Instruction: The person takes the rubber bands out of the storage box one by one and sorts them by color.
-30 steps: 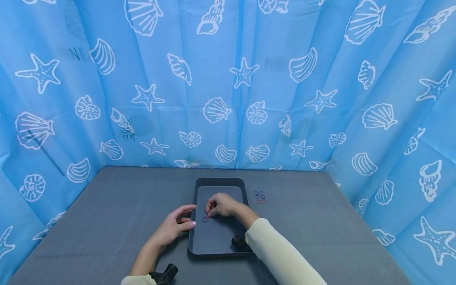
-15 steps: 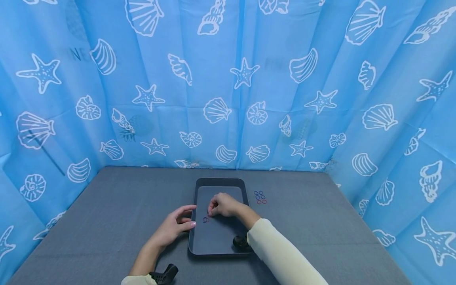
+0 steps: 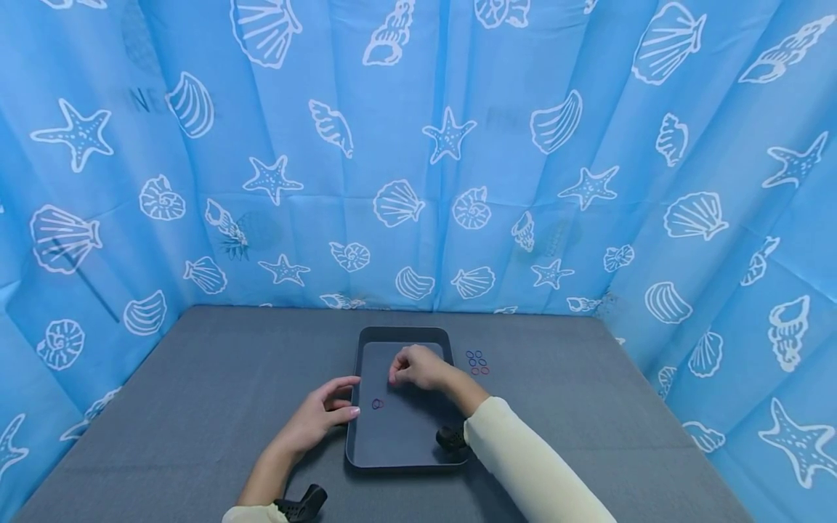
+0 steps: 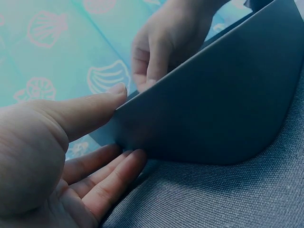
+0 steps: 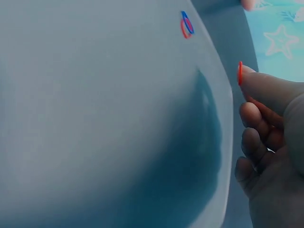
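Note:
A dark grey tray [image 3: 392, 443] lies on the table, and my left hand [image 3: 314, 418] is at its left side. In the left wrist view the thumb touches the rim [image 4: 180, 70] while the other fingers, loosely extended, rest against the outer wall. Over the tray's inside, my right hand [image 3: 423, 368] pinches a small red ring [image 5: 240, 73] between thumb and forefinger. On the tray floor, left of that hand, a blue ring [image 5: 188, 22] and a red ring [image 5: 184, 31] overlap each other.
Several small blue rings [image 3: 473, 362] and two red rings [image 3: 484, 370] lie in rows on the grey tablecloth [image 3: 556, 407], right of the tray. A blue shell-print curtain [image 3: 431, 167] hangs behind and along the sides of the table.
My right hand has pulled back from the overlapping rings, moving right and slightly away from me, with the red ring pinched. The left hand has stayed at the tray's side.

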A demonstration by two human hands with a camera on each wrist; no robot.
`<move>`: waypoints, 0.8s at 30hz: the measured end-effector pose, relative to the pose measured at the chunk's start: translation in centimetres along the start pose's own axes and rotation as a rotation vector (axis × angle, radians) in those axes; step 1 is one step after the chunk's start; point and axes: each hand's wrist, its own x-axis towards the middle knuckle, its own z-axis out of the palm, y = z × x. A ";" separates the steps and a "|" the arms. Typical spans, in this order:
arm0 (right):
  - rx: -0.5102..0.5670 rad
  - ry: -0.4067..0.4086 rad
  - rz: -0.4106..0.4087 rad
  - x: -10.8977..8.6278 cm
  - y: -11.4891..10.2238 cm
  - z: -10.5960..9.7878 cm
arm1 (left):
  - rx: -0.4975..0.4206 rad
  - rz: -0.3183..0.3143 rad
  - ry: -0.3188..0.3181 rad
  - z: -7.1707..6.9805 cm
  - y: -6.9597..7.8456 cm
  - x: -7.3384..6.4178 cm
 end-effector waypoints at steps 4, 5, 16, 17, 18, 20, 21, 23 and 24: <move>-0.021 0.036 -0.014 -0.3 0.3 -1.0 | 0.006 0.002 0.006 0.0 0.0 -0.1; -0.020 0.045 -0.012 -0.4 0.4 -1.2 | 0.006 0.002 0.007 0.0 0.0 -0.1; -0.024 0.150 0.008 -1.9 1.7 -4.4 | 0.016 0.004 0.035 0.2 -0.2 0.0; -0.026 0.160 0.006 -2.0 1.8 -4.6 | 0.016 0.003 0.036 0.3 -0.2 0.0; -0.024 0.169 0.006 -2.1 2.0 -4.8 | 0.014 0.004 0.036 0.3 -0.2 0.0; -0.019 0.187 0.005 -2.4 2.3 -5.2 | 0.011 0.005 0.033 0.2 -0.2 0.0; -0.019 0.197 0.007 -2.5 2.5 -5.4 | 0.010 0.005 0.032 0.2 -0.2 0.0; -0.018 0.219 0.013 -2.8 3.0 -5.6 | 0.006 0.006 0.029 0.2 -0.2 0.0; -0.018 0.227 0.024 -3.0 3.2 -5.8 | 0.003 0.008 0.027 0.2 -0.2 0.0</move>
